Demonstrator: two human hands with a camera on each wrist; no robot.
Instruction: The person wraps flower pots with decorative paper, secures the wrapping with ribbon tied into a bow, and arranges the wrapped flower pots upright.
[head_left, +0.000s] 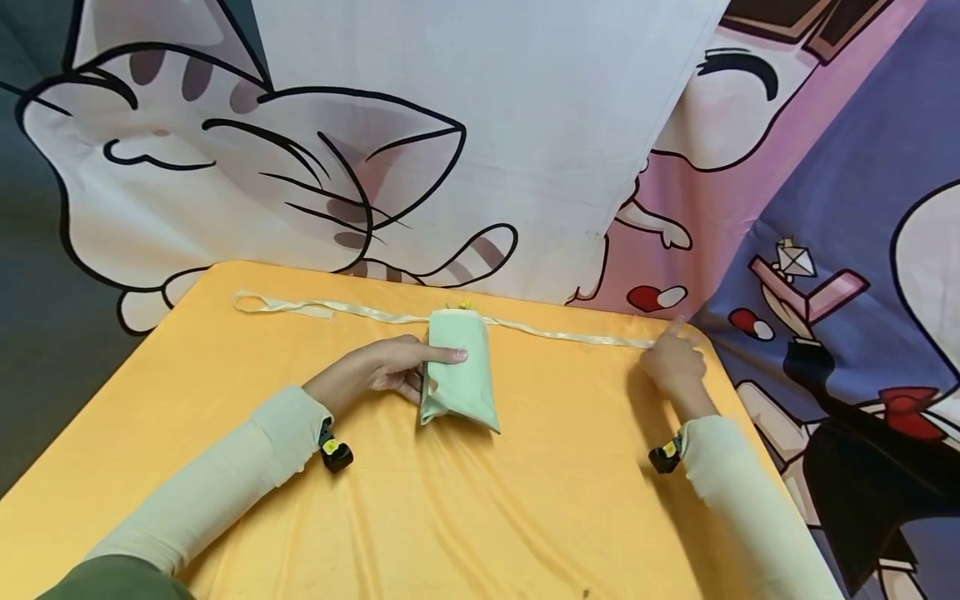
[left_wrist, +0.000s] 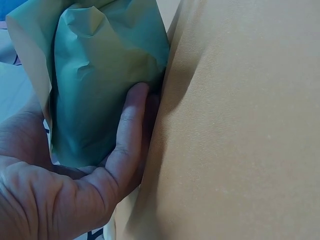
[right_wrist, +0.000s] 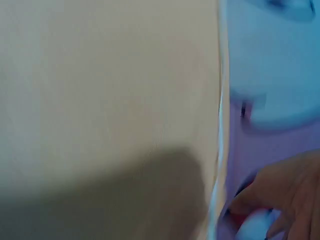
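Note:
A small bouquet in pale green wrapping paper (head_left: pixel 457 367) lies over a long cream ribbon (head_left: pixel 566 336), and yellow flower tips (head_left: pixel 467 305) peek out at its far end. My left hand (head_left: pixel 397 367) grips the bouquet from the left side, thumb across the top and fingers curled beneath. In the left wrist view the crinkled green paper (left_wrist: pixel 95 85) rests against those fingers. At the ribbon's right end is my right hand (head_left: pixel 675 358), index finger pointing away from me. I cannot tell whether it pinches the ribbon; the right wrist view is blurred.
A yellow cloth (head_left: pixel 300 500) covers the table. The ribbon's left end curls into a loop (head_left: pixel 251 302) near the far left corner. Printed cartoon curtains (head_left: pixel 525 125) hang right behind the table and along its right edge.

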